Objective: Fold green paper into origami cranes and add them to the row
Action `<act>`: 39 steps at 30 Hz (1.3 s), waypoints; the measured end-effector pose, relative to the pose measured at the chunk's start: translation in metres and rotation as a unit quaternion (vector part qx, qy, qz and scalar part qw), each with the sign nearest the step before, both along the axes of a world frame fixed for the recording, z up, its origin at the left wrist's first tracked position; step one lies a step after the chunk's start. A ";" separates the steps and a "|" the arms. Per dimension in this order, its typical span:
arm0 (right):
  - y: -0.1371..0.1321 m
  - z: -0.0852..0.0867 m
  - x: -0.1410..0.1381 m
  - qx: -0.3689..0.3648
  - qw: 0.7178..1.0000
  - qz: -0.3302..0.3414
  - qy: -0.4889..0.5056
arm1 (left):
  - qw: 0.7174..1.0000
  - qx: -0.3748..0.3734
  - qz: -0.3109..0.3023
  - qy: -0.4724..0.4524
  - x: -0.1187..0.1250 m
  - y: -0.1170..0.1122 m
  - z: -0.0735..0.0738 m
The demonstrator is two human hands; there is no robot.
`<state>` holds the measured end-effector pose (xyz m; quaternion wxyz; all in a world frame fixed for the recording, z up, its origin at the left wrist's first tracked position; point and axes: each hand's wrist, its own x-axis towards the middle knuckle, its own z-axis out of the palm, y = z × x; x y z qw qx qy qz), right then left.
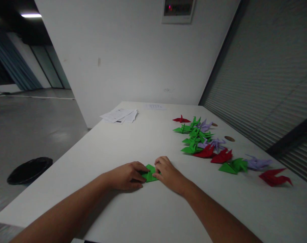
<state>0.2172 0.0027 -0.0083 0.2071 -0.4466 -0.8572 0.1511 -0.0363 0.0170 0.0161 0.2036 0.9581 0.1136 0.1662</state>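
Green folded paper (150,173) flat on the white worktop (143,141), close to the near edge, squarely between the two hands. Left hand (129,175) half open – fingers stretched over the paper's left side, pressing it down, thumb tucked beneath the fingertips. Right hand (168,173) curled, fingertips and thumb closed on the paper's right edge. Both wrists low, resting on the surface.

Further right, well apart from the hands: a loose row of folded paper cranes (199,138) in green, lilac and red, a lone red crane (275,177) at the near end of it. Toward the far left corner – a few white printed sheets (120,115). Down on the floor to the left, a black bin (29,170).
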 end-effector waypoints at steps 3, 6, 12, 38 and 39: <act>0.000 0.000 -0.001 0.003 1.000 -0.006 -0.004 | 1.000 0.003 0.000 0.009 -0.001 -0.001 0.001; 0.000 0.000 -0.001 0.008 1.000 -0.002 -0.005 | 1.000 0.005 0.009 0.006 -0.001 -0.001 0.001; 0.000 -0.003 0.000 0.020 1.000 -0.005 -0.008 | 1.000 -0.013 -0.006 -0.003 0.001 -0.002 0.000; -0.015 0.001 0.003 0.009 0.991 0.108 -0.083 | 0.992 0.097 0.057 0.053 0.008 -0.006 -0.002; -0.019 0.000 0.000 -0.007 0.989 0.110 -0.097 | 0.992 0.097 0.060 0.054 0.008 -0.005 -0.003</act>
